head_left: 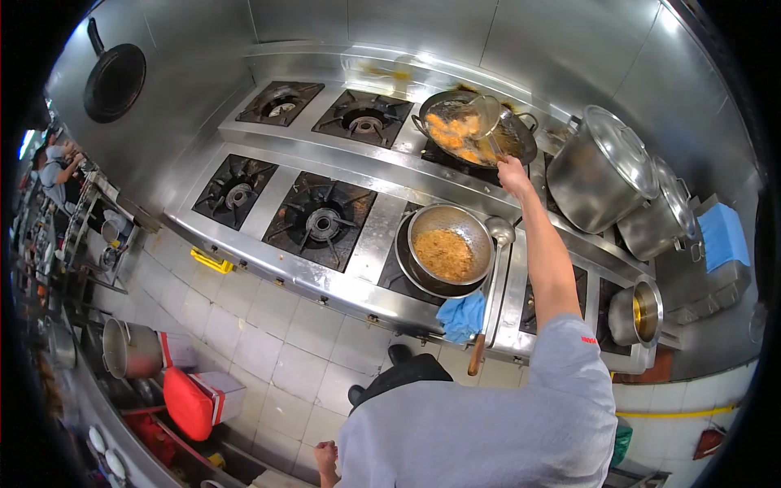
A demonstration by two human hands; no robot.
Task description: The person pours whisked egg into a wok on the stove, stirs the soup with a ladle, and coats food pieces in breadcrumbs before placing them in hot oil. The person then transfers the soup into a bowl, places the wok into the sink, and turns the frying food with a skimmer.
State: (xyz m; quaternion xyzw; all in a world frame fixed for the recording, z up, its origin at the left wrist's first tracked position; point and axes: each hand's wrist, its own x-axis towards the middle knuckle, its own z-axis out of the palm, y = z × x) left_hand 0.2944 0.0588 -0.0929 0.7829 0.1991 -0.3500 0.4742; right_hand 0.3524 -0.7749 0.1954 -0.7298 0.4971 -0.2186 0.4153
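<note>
My right hand (513,176) is closed around the handle of a skimmer (486,116), reaching over the back row of the stove. The skimmer's round head is at the right side of a dark two-handled wok (523,145). In the wok, orange-brown fried pieces (452,130) lie in oil. Low at my side hangs my left hand (326,457), its fingers curled, with nothing seen in them. Nearer me, a metal bowl (480,225) of golden-brown crumbly food (442,254) sits in a larger pan on a front burner.
A ladle (499,231) and a blue cloth (462,317) lie right of the bowl. Large lidded pots (598,175) stand at the right, with a pot of oil (625,315) nearer. A red-lidded box (189,404) stands behind me. Another person (55,172) is far left.
</note>
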